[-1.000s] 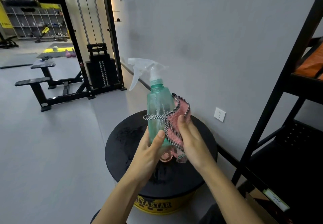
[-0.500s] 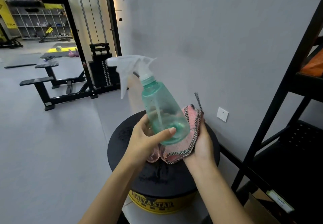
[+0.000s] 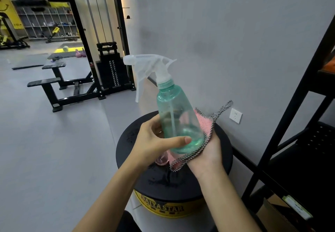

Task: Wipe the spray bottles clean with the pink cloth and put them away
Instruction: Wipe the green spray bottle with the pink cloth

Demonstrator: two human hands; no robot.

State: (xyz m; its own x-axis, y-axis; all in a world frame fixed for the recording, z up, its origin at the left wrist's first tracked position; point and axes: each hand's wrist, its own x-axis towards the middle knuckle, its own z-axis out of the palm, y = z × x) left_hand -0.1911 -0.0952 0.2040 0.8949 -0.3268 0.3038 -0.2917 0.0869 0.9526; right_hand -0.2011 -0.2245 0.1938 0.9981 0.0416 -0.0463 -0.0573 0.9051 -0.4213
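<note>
Held tilted above the black stool (image 3: 223, 146), the green spray bottle (image 3: 175, 112) is clasped low by the left hand (image 3: 154, 145) so its base can rub against the pink cloth (image 3: 204, 125) cupped beneath by the right hand (image 3: 208, 153), whose fingers are hidden.

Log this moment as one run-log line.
phase: wiping | left hand grips translucent green plastic spray bottle, tilted | right hand cups pink checker-edged cloth against bottle base | put away: not yet

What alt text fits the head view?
A left hand grips a teal spray bottle near its base while the right hand holds a pink cloth against it, above a round black-topped stand.
</note>
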